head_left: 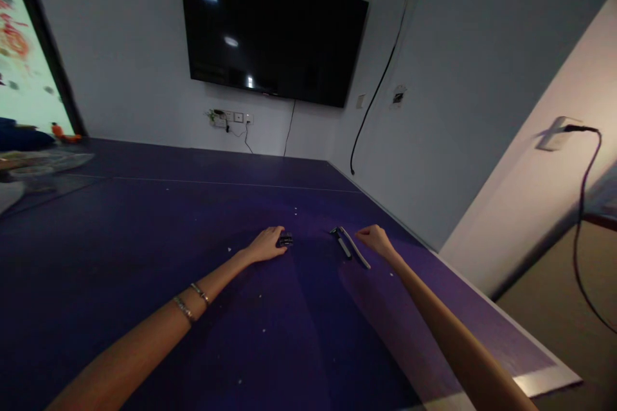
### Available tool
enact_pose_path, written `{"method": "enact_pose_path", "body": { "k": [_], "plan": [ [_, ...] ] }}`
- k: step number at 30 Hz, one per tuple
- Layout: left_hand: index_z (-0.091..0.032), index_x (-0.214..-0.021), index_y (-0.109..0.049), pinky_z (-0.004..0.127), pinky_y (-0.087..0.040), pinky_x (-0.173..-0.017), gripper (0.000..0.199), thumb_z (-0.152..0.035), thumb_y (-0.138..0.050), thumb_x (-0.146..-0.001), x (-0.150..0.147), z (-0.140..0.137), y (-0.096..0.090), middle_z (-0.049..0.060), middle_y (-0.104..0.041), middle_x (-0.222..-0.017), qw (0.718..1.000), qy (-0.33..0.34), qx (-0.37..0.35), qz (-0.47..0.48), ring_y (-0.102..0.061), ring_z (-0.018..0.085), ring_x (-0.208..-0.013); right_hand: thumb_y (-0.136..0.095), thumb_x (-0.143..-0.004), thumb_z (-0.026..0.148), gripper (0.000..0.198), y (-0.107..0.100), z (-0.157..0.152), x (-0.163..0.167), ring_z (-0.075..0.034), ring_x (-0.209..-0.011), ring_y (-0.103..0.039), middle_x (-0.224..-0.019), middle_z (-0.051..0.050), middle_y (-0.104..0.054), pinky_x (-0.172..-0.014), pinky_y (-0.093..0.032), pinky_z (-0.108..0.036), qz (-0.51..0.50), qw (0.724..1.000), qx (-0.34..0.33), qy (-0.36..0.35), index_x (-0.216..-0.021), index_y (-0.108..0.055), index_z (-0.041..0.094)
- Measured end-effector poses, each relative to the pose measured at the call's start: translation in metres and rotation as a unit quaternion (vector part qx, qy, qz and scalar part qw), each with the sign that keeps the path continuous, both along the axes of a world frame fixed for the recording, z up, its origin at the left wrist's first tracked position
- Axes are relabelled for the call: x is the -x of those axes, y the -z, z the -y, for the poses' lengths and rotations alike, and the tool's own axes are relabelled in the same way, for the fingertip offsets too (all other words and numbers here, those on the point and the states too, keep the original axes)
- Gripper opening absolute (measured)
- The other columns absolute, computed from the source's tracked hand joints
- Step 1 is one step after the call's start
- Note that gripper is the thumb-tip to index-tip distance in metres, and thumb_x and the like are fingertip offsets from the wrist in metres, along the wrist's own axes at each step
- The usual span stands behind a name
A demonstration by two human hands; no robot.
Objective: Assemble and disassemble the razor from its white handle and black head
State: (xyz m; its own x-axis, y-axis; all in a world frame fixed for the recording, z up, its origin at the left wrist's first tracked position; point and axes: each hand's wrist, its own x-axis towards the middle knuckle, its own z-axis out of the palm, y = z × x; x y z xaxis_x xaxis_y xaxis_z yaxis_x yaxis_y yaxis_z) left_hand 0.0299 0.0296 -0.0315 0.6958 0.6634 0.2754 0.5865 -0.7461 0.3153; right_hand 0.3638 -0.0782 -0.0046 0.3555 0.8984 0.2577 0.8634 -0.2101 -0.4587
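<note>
My left hand, with two bracelets on its wrist, rests on the purple tabletop. Its fingers and thumb close around a small black block-like object whose kind I cannot make out. To the right lies a slim tool of two long arms, one dark and one pale grey, spread apart and meeting at the far end; it may be an opened stapler. Just right of that tool hovers my right hand, fingers pinched together. Whatever is between those fingertips, if anything, is too small to see.
Small white bits are scattered over the table. Clear plastic wrapping and an orange item lie at the far left. A black cable hangs down the wall, right of a wall-mounted television. The table's right edge slants toward me.
</note>
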Motion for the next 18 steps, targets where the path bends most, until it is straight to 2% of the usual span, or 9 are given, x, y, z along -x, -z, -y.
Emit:
{"method": "enact_pose_path", "body": {
  "k": [8,13,15,18],
  "plan": [
    [-0.014,-0.112,-0.046,0.031,-0.040,-0.087,0.041,-0.024,-0.054,-0.073,-0.004,-0.007,0.006,0.012,-0.058,-0.110,1.000,-0.016,0.007,0.025,-0.056,0.021,-0.100,-0.051,-0.071,0.024,0.026,-0.003,0.015,0.025,-0.021,-0.070,-0.064,-0.069,-0.002,-0.070,-0.059,-0.043,-0.023,-0.011,0.997,0.003,-0.074,-0.077,-0.074,0.015],
    [-0.015,-0.109,-0.048,0.031,-0.041,-0.086,0.043,-0.026,-0.060,-0.069,-0.009,-0.001,-0.002,0.009,-0.058,-0.106,0.998,-0.006,0.023,0.055,-0.056,0.021,-0.096,-0.056,-0.072,0.028,0.027,-0.014,0.018,0.041,-0.021,-0.077,-0.063,-0.083,-0.006,-0.070,-0.069,-0.045,-0.027,-0.028,0.987,-0.013,-0.157,-0.092,-0.071,0.016],
    [-0.015,-0.111,-0.046,0.032,-0.040,-0.087,0.048,-0.028,-0.062,-0.068,-0.016,0.009,-0.009,0.009,-0.057,-0.107,0.997,0.023,0.023,0.070,-0.055,0.021,-0.098,-0.060,-0.071,0.034,0.035,-0.020,0.019,0.050,-0.021,-0.083,-0.062,-0.093,-0.007,-0.068,-0.075,-0.045,-0.029,-0.008,0.979,-0.019,-0.204,-0.102,-0.067,0.018],
    [-0.016,-0.117,-0.042,0.033,-0.040,-0.088,0.057,-0.030,-0.065,-0.066,-0.029,0.030,-0.019,0.009,-0.056,-0.110,0.995,0.068,0.029,0.073,-0.054,0.021,-0.100,-0.069,-0.063,0.042,0.059,-0.025,0.021,0.066,-0.024,-0.102,-0.054,-0.111,-0.010,-0.060,-0.088,-0.040,-0.035,0.041,0.961,-0.017,-0.271,-0.117,-0.057,0.020]
  ]
}}
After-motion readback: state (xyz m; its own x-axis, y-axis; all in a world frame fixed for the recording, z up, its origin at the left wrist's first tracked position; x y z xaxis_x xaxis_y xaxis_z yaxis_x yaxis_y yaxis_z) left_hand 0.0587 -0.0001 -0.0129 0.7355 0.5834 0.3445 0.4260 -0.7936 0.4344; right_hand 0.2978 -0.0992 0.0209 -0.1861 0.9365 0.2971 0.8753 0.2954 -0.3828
